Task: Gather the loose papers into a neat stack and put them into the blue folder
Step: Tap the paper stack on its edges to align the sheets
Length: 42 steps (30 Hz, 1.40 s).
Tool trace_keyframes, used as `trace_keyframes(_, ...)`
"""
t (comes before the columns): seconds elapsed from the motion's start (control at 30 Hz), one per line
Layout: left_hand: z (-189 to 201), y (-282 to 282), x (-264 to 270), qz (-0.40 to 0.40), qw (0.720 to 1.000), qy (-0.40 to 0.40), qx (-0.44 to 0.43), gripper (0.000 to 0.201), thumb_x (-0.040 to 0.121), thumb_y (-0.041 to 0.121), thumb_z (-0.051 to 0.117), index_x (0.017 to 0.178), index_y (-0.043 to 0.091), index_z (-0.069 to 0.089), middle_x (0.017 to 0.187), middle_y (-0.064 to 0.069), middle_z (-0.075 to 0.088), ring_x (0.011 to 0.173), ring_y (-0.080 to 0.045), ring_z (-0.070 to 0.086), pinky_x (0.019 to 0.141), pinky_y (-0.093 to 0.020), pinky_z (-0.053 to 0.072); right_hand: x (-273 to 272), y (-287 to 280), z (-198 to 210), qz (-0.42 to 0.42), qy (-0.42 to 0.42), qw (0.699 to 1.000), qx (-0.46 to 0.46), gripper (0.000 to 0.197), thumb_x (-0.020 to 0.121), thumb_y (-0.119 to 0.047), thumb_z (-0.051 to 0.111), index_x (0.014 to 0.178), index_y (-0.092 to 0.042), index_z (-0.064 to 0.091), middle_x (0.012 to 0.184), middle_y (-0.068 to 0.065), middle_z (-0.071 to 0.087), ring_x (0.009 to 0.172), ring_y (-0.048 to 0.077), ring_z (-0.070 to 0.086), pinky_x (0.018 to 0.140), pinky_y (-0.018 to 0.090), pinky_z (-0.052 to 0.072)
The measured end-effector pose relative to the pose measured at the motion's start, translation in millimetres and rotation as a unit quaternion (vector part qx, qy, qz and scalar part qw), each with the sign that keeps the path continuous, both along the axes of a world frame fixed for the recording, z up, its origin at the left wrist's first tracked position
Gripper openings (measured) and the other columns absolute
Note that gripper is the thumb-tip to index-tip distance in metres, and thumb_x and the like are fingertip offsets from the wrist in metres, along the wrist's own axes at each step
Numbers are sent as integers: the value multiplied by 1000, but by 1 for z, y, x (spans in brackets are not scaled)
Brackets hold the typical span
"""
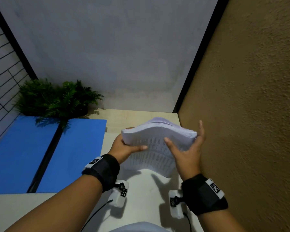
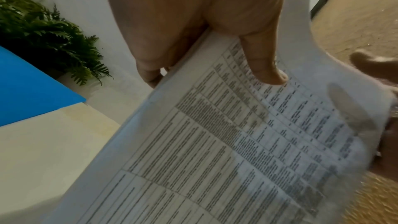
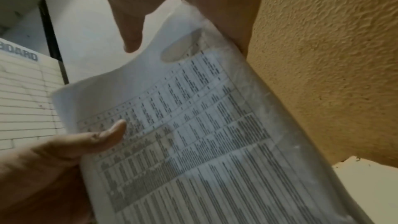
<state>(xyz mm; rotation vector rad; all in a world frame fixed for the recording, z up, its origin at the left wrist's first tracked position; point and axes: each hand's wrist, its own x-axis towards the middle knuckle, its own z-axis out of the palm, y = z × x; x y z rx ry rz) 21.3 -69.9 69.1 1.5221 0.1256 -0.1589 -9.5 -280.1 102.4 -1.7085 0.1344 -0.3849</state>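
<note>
Bare forearms, no sleeves. Black wrist strap (image 1: 102, 171) on left, same black strap (image 1: 204, 195) on right, each w/ white tag block + black/white coded marker. White cam module (image 1: 120, 195) under each wrist, thin black cable off it.

On the table (image 1: 141, 195) the open folder (image 1: 45, 153) lies at left with a plant (image 1: 57, 97) behind it, the paper stack (image 1: 157, 141) raised to its right between both hands.

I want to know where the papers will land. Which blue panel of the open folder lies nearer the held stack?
The right-hand panel of the blue folder, beside the left hand. The other panel lies beyond the dark spine, farther from the stack.
</note>
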Motion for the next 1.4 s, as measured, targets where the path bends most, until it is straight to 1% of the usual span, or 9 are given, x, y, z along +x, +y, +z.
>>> trace_keyframes(0.07, -3, -1, 2, -9, 999, 34, -12, 62, 62, 3, 87, 118, 15, 64, 113, -6, 71, 108, -21, 64, 83, -33, 57, 1, -4, -7, 18, 23, 998, 57, 112, 54, -41, 90, 139, -57, 18, 146, 3, 40, 130, 18, 48, 104, 43, 46)
trace_keyframes(0.13, -6, -1, 6, -17, 998, 55, -3, 54, 63, 2, 86, 113, 11, 67, 111, -9, 71, 109, -25, 63, 85, -36, 56, 7, -9, -18, 59, 93, 986, 123, 99, 52, -34, 93, 136, -33, 41, 130, 6, 58, 119, 24, 58, 98, 46, 51)
trace_keyframes(0.27, -2, -5, 10, 1, 998, 63, -6, 44, 67, 3, 83, 107, 12, 67, 108, -11, 70, 108, -30, 62, 89, -43, 53, 20, -15, -30, 96, 184, 966, 157, 92, 26, -38, 97, 109, -12, 68, 109, 13, 71, 110, 34, 63, 92, 53, 53)
trace_keyframes(0.37, 8, -2, 6, 16, 998, 50, -23, 40, 67, 7, 84, 103, 16, 69, 105, -10, 72, 104, -28, 64, 87, -42, 53, 23, -16, -24, 85, 159, 971, 155, 89, 23, -41, 95, 102, -12, 69, 104, 11, 73, 105, 31, 66, 92, 53, 53)
trace_keyframes(0.5, 15, 10, -6, 22, 998, 32, -39, 41, 67, 5, 84, 101, 20, 68, 102, -7, 73, 100, -24, 66, 85, -38, 54, 13, -19, -17, 113, 135, 971, 159, 74, 42, -26, 94, 109, -13, 67, 108, 12, 71, 105, 31, 66, 88, 47, 56)
trace_keyframes(0.77, 20, 14, -21, 53, 997, 12, -56, 59, 54, 14, 91, 109, 14, 69, 100, -4, 74, 96, -20, 66, 78, -31, 53, 1, -5, -12, 105, 110, 974, 166, 62, 51, -16, 90, 108, -6, 68, 105, 16, 73, 101, 34, 68, 87, 51, 56)
trace_keyframes(0.9, 13, 20, -29, 24, 999, 23, -30, 50, 63, 5, 86, 109, 16, 69, 104, -3, 74, 101, -20, 66, 80, -30, 54, -7, -15, -21, 118, 138, 974, 139, 60, 55, -11, 91, 110, -8, 66, 107, 14, 72, 102, 30, 68, 85, 46, 58)
trace_keyframes(1.1, 1, 10, -34, 20, 998, 52, -16, 48, 56, 6, 87, 100, 17, 70, 104, -10, 72, 106, -30, 64, 90, -46, 54, -5, -8, -35, 116, 190, 967, 122, 41, 62, 7, 82, 97, -8, 69, 106, 18, 70, 106, 35, 63, 88, 48, 56)
trace_keyframes(1.4, 9, 13, -40, 28, 998, 14, -46, 65, 56, 11, 90, 116, 14, 65, 110, -7, 73, 105, -25, 68, 83, -36, 58, -15, -13, -31, 137, 168, 963, 161, 65, 57, 1, 87, 116, -11, 62, 113, 12, 70, 108, 29, 66, 87, 48, 57)
